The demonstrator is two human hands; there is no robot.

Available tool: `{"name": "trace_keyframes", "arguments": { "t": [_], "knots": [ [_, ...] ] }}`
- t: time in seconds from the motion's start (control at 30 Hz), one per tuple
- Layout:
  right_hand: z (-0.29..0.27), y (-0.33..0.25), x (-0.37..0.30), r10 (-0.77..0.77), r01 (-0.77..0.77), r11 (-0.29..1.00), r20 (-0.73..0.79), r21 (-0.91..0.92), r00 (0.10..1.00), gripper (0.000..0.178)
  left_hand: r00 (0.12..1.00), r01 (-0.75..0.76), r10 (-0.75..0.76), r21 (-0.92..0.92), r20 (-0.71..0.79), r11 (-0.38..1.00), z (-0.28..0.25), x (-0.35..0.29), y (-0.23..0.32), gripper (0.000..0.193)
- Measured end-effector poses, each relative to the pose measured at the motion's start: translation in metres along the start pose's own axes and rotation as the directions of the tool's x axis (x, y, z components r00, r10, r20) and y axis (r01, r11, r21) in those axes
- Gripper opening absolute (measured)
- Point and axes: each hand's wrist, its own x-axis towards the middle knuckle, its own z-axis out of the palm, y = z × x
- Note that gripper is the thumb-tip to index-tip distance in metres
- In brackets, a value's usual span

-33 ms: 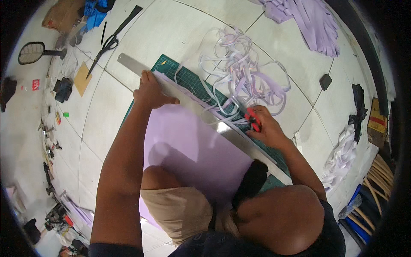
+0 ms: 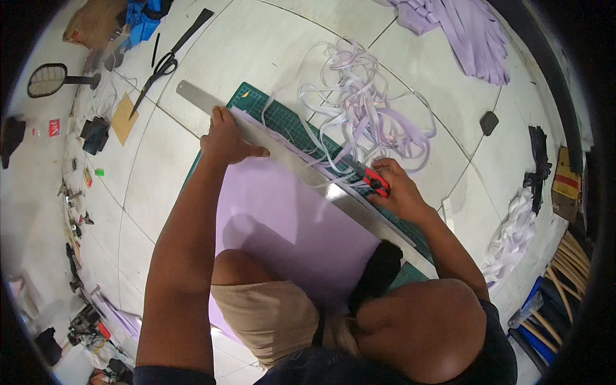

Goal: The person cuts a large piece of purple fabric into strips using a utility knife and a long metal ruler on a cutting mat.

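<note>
My left hand (image 2: 226, 140) presses on a long metal ruler (image 2: 197, 96), its thumb stretched out to the side. The ruler lies slantwise over a lilac sheet (image 2: 282, 199), which rests on a green cutting mat (image 2: 258, 104). In my right hand (image 2: 403, 194) is a red and black utility knife (image 2: 376, 182), its front end pointing up and left over narrow lilac strips by the ruler's far edge. A tangled heap of thin lilac and white strips (image 2: 359, 83) spreads just beyond the mat. My knees and a black-covered foot (image 2: 377, 273) border the sheet.
Black scissors (image 2: 163, 67) lie at the far left on a tan piece (image 2: 124, 120). Wider lilac strips (image 2: 471, 45) are bundled at the far right. A small black object (image 2: 489, 123) sits on the tiles. White ruffled material (image 2: 511, 237) and wooden sticks (image 2: 568, 263) stand at right.
The utility knife has swung in my right hand, its front end now further left and lower. My left hand, the ruler and the sheet stay put.
</note>
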Motion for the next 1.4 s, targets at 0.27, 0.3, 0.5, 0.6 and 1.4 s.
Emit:
{"name": "trace_keyframes", "arguments": {
  "t": [0.27,0.3,0.5,0.6,1.4],
  "knots": [
    [-0.077,0.046,0.134,0.072,-0.072,0.997,-0.126,0.004,0.989,0.032,0.995,0.048,-0.041,-0.084,0.089,0.995,-0.005,-0.001,0.001,0.154],
    [-0.079,0.044,0.149,0.019,-0.046,0.991,-0.208,-0.128,0.978,0.032,0.995,0.049,-0.041,-0.09,0.086,0.995,-0.006,-0.001,0.001,0.154],
    [-0.071,-0.018,0.18,0.107,-0.33,0.9,-0.59,-0.284,0.8,0.038,1.0,0.01,-0.008,-0.072,0.024,0.997,0.001,0.0,-0.011,0.156],
    [-0.033,-0.055,0.174,0.27,-0.26,0.962,-0.388,0.078,0.881,0.048,0.993,-0.048,0.035,-0.117,-0.11,0.992,0.004,-0.005,-0.011,0.149],
    [0.105,-0.14,0.207,-0.032,0.064,0.984,0.185,-0.167,0.982,0.026,1.0,0.023,-0.022,-0.058,0.003,0.998,0.001,-0.003,-0.009,0.149]
  ]
}}
